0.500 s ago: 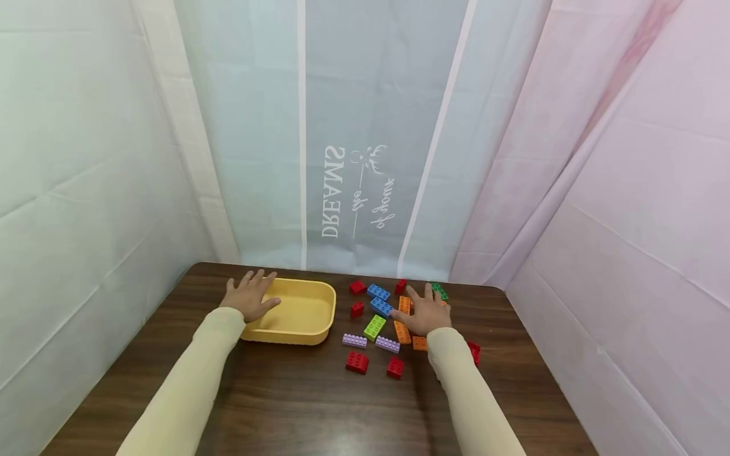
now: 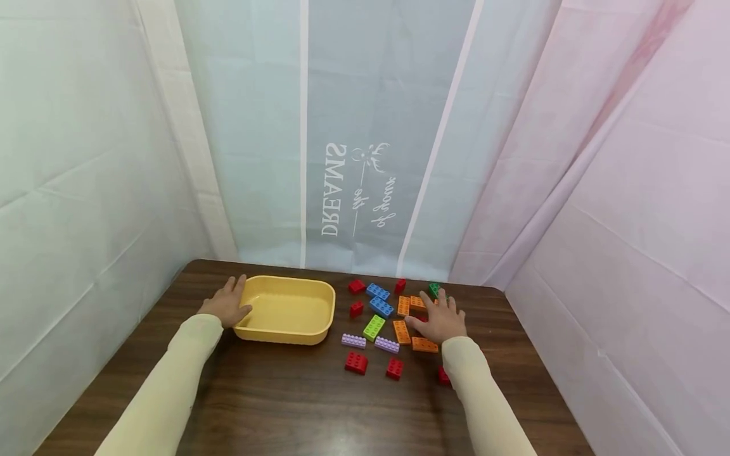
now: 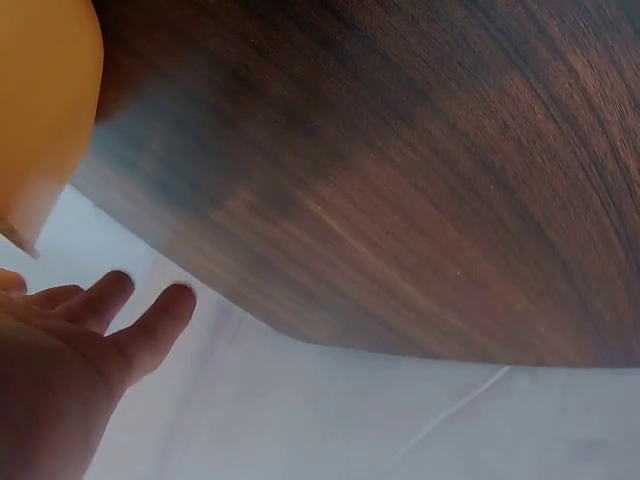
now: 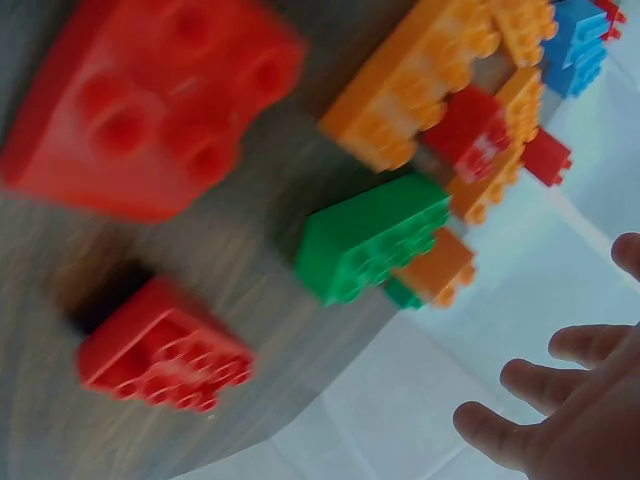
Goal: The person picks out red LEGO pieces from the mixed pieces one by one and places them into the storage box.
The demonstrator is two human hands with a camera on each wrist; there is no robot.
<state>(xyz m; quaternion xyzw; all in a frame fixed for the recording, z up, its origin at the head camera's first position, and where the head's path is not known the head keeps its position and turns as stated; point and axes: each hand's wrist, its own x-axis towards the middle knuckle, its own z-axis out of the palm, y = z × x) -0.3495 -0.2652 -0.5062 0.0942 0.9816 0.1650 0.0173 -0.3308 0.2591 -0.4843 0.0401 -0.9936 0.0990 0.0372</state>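
At the left end of a shallow yellow tray (image 2: 285, 311) is my left hand (image 2: 224, 304), its fingers spread and its thumb over the rim. In the left wrist view those fingers (image 3: 155, 325) look loosely extended beside the tray's wall (image 3: 45, 90). My right hand (image 2: 441, 320) hovers with spread fingers over the right part of a group of toy building bricks, holding none. Beneath it in the right wrist view lie a green brick (image 4: 375, 235), an orange brick (image 4: 400, 90) and a red brick (image 4: 165, 345). The hand hides some bricks in the head view.
Between tray and right hand lie blue bricks (image 2: 381, 307), a lime green brick (image 2: 374, 327), purple bricks (image 2: 353, 341) and several red bricks (image 2: 356, 363). The dark wooden table (image 2: 319, 405) meets hanging cloth (image 2: 365, 95) at the back and sides.
My left hand has moved left, from over the tray to its left end. My right hand has shifted slightly right, uncovering more orange bricks. The bricks and tray look unmoved.
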